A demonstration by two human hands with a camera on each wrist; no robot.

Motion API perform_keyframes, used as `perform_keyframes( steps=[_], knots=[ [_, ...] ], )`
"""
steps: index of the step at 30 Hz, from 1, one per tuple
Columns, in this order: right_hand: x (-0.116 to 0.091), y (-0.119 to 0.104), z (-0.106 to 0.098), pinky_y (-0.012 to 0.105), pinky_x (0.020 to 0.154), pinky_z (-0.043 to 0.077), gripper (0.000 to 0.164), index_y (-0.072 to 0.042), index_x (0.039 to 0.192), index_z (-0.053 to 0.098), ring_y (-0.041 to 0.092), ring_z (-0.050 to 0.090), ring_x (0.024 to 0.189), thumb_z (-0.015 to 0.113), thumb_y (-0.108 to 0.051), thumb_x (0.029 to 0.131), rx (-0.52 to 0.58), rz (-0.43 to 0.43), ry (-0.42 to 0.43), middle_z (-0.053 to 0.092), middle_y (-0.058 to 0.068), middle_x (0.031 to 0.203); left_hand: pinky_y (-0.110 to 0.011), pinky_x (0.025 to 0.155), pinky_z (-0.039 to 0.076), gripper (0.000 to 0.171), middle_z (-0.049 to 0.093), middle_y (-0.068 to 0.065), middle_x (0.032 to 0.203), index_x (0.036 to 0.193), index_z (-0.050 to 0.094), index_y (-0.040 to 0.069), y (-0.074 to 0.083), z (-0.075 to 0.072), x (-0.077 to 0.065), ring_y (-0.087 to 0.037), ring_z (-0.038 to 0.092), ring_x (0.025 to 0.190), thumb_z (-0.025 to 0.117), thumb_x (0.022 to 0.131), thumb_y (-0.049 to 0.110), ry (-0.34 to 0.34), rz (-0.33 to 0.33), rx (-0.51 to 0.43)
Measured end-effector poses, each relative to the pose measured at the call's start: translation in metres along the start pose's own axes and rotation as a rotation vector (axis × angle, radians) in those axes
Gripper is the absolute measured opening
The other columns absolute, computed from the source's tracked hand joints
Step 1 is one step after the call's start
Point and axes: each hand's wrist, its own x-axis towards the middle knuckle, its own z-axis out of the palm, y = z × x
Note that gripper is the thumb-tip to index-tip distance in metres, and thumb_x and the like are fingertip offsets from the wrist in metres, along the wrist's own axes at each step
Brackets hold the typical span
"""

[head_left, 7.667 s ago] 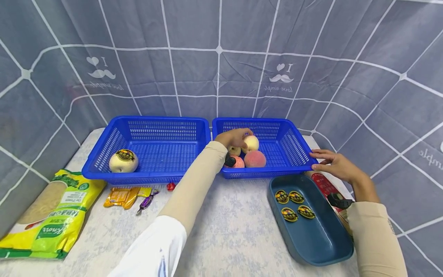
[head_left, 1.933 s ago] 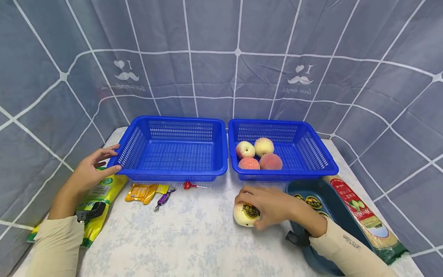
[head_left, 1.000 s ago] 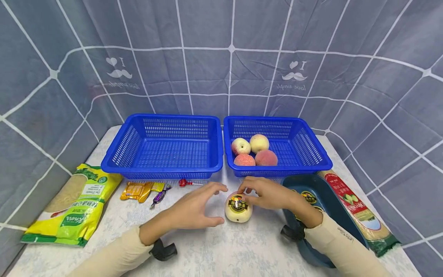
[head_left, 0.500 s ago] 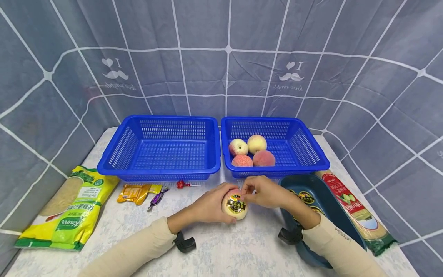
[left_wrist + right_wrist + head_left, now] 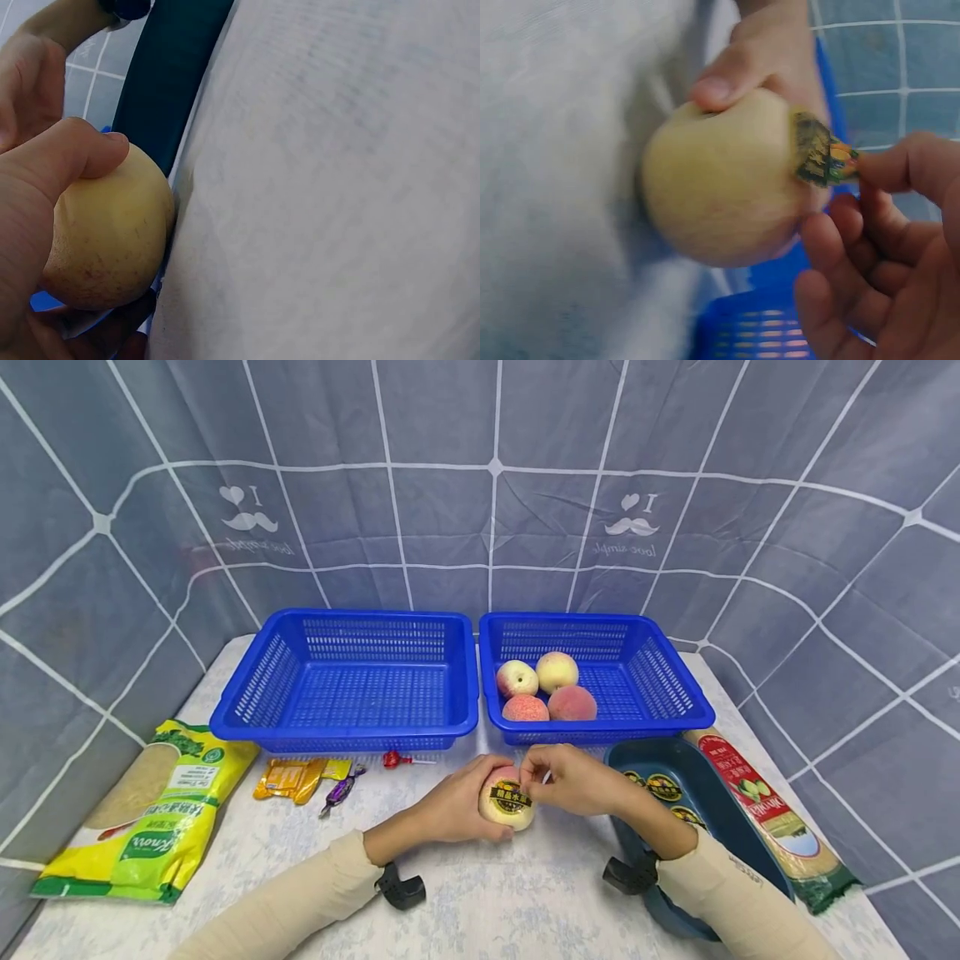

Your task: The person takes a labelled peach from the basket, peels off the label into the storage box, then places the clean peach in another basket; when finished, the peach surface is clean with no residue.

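A pale peach (image 5: pixel 510 822) sits low over the table between both hands. My left hand (image 5: pixel 454 804) grips it from the left, thumb on the near side and fingers round the far side; in the left wrist view the thumb presses on the yellowish skin of the peach (image 5: pixel 112 232). My right hand (image 5: pixel 576 782) pinches the edge of a round black-and-gold sticker (image 5: pixel 816 150) between thumb and index finger. In the right wrist view that edge stands bent away from the peach, while the rest clings to the skin.
Two blue baskets stand behind: the left basket (image 5: pixel 345 732) and the right basket (image 5: pixel 637 724), which holds several peaches (image 5: pixel 572 702). Several stickers lie in a teal tray (image 5: pixel 720 827) beside a red bag (image 5: pixel 757 802). Candies (image 5: pixel 288 779), a lollipop (image 5: pixel 392 760) and a yellow Knorr bag (image 5: pixel 161 827) lie left.
The stickered peach has come from the left basket to the table front. My left hand left that basket's rim and took hold of the peach; my right hand now lifts the sticker's edge.
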Motion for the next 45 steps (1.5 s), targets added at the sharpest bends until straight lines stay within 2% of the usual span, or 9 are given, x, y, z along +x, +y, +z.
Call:
perform_keyframes(
  steps=[4,7,13,18,22,27,36,40,45],
  knots=[
    [-0.016,-0.011,-0.017,0.032,0.074,0.054,0.013,-0.014,0.09,0.063,0.015,0.061,0.085,0.065,-0.002,0.095,0.041,-0.06,-0.053,0.061,-0.006,0.087,-0.035,0.091,0.052,0.088,0.055,-0.002,0.133,0.142,0.047,0.011,-0.002,0.0,0.001,-0.017,0.059,0.112,0.092,0.069,0.033,0.016,0.004,-0.005],
    [-0.04,-0.012,-0.04,0.031,0.07,0.053,0.013,-0.016,0.092,0.061,0.017,0.059,0.082,0.063,-0.005,0.098,0.036,-0.062,-0.047,0.059,-0.003,0.087,-0.041,0.092,0.052,0.09,0.056,-0.005,0.136,0.143,0.047,0.009,-0.003,0.001,0.001,-0.021,0.059,0.115,0.092,0.069,0.035,0.025,0.009,-0.005],
    [-0.1,0.014,-0.085,0.026,0.055,0.045,0.015,-0.013,0.09,0.06,0.01,0.051,0.068,0.063,-0.001,0.098,-0.063,0.071,0.044,0.055,-0.004,0.079,-0.045,0.093,0.051,0.091,0.056,-0.007,0.137,0.144,0.046,0.008,-0.004,0.003,-0.001,-0.023,0.059,0.118,0.091,0.071,0.037,0.02,0.003,-0.012],
    [-0.132,0.045,-0.092,0.026,0.058,0.048,0.015,-0.009,0.087,0.06,0.008,0.052,0.068,0.061,0.003,0.096,-0.023,0.162,-0.042,0.058,-0.004,0.08,-0.045,0.092,0.052,0.09,0.058,-0.006,0.134,0.144,0.047,0.01,-0.004,0.002,-0.001,-0.023,0.06,0.116,0.091,0.071,0.038,0.025,-0.001,-0.001],
    [-0.134,0.059,-0.075,0.026,0.059,0.049,0.012,-0.007,0.086,0.061,0.01,0.057,0.07,0.065,0.002,0.093,0.018,0.225,-0.15,0.064,-0.004,0.081,-0.045,0.091,0.052,0.089,0.06,-0.007,0.13,0.143,0.048,0.011,-0.004,-0.001,-0.001,-0.023,0.061,0.114,0.091,0.07,0.038,0.038,-0.001,-0.012],
    [-0.127,0.067,-0.055,0.022,0.054,0.042,0.017,-0.013,0.076,0.063,0.003,0.05,0.062,0.074,-0.003,0.085,-0.146,0.273,-0.185,0.059,-0.013,0.07,-0.045,0.09,0.052,0.089,0.061,-0.007,0.129,0.143,0.047,0.01,-0.007,-0.002,0.0,-0.023,0.061,0.113,0.091,0.071,0.039,0.043,0.003,-0.01],
    [-0.124,0.069,-0.037,0.022,0.047,0.032,0.026,-0.018,0.061,0.061,0.004,0.042,0.053,0.081,-0.007,0.074,-0.351,0.39,-0.185,0.048,-0.013,0.058,-0.046,0.091,0.052,0.089,0.06,-0.006,0.13,0.143,0.047,0.012,-0.008,0.002,-0.001,-0.023,0.06,0.114,0.091,0.071,0.039,0.03,-0.004,-0.012],
    [-0.121,0.064,-0.032,0.025,0.046,0.024,0.034,-0.019,0.055,0.051,0.006,0.035,0.05,0.079,-0.007,0.07,-0.428,0.465,-0.144,0.04,-0.012,0.054,-0.045,0.089,0.052,0.09,0.061,-0.007,0.128,0.143,0.047,0.01,-0.008,0.002,-0.001,-0.023,0.061,0.113,0.091,0.071,0.039,0.028,-0.007,-0.012],
    [-0.119,0.056,-0.03,0.03,0.048,0.027,0.037,-0.018,0.056,0.051,0.012,0.039,0.053,0.085,-0.015,0.072,-0.547,0.566,-0.1,0.043,-0.008,0.055,-0.044,0.088,0.052,0.09,0.061,-0.006,0.128,0.143,0.047,0.011,-0.008,0.002,0.0,-0.023,0.061,0.113,0.091,0.071,0.041,0.026,-0.011,-0.007]
  ],
)
